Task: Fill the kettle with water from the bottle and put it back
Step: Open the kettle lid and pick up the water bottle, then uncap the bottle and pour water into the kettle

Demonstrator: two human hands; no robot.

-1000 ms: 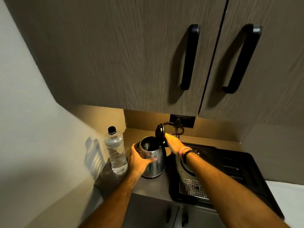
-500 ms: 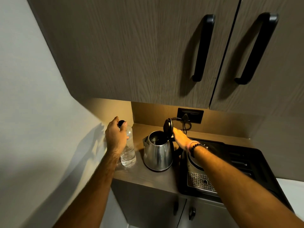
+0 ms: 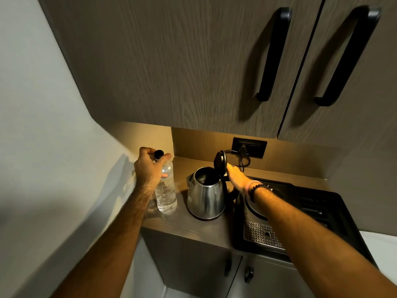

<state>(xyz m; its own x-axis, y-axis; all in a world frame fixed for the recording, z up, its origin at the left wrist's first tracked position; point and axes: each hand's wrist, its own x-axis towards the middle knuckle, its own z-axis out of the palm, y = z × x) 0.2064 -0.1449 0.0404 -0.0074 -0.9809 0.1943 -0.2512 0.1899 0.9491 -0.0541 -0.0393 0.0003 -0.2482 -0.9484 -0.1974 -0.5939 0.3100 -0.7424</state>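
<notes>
A steel kettle (image 3: 205,197) stands on the wooden counter (image 3: 193,226) with its black lid (image 3: 220,162) flipped upright, the inside dark. My right hand (image 3: 236,176) rests on the top of the kettle's handle just behind the lid. To the kettle's left stands a clear plastic water bottle (image 3: 166,195) with a black cap (image 3: 159,154). My left hand (image 3: 149,166) is wrapped around the bottle's neck and shoulder, fingers next to the cap. The bottle's base sits on the counter.
A black tray (image 3: 311,214) with a round base and metal drip grille lies right of the kettle. A wall socket (image 3: 249,147) with a plugged cord is behind. Upper cabinets with black handles (image 3: 272,54) hang overhead; a wall closes in the left side.
My left hand left the kettle's body, went over to the bottle and closed around its neck. My right hand stayed at the kettle's handle. The camera view shifted a little.
</notes>
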